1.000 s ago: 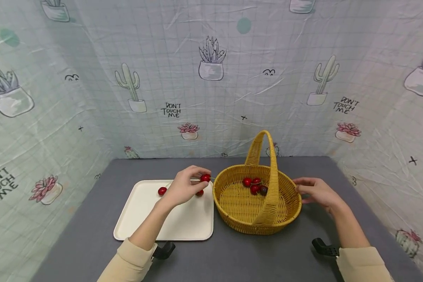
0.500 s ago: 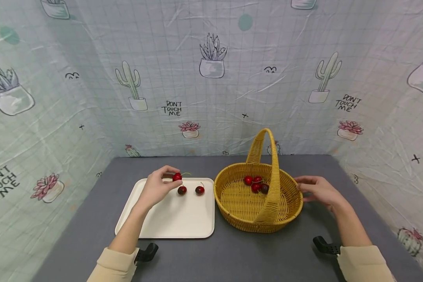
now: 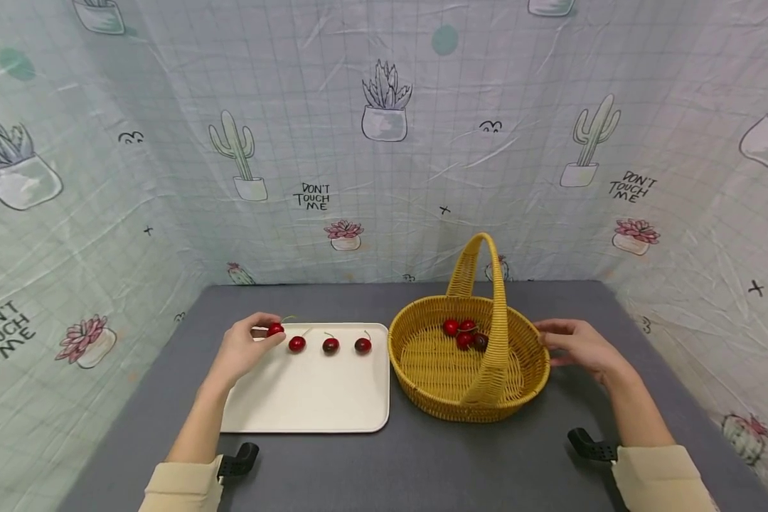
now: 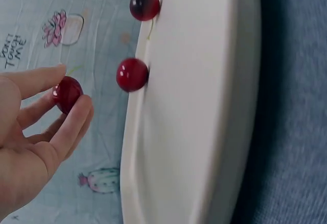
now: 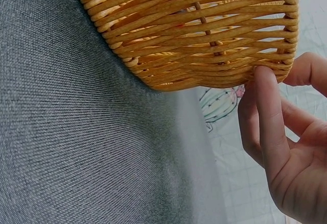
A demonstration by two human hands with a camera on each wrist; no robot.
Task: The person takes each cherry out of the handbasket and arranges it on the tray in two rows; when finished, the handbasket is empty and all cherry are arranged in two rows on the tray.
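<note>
The held cherry (image 4: pixel 68 95) is red, the basket (image 3: pixel 432 373) yellow, the backdrop (image 3: pixel 371 171) cactus-printed.

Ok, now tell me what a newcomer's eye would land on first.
Likely the yellow wicker basket, right of the white tray, with four cherries inside. Then three cherries lined up along the tray's far side, and another cherry pinched by the left hand at the row's left end.

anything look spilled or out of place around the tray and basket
Nothing stands out or looks spilled: three cherries sit in a row on the tray, four more cherries lie together in the upright basket, and the left hand pinches another cherry.
</note>
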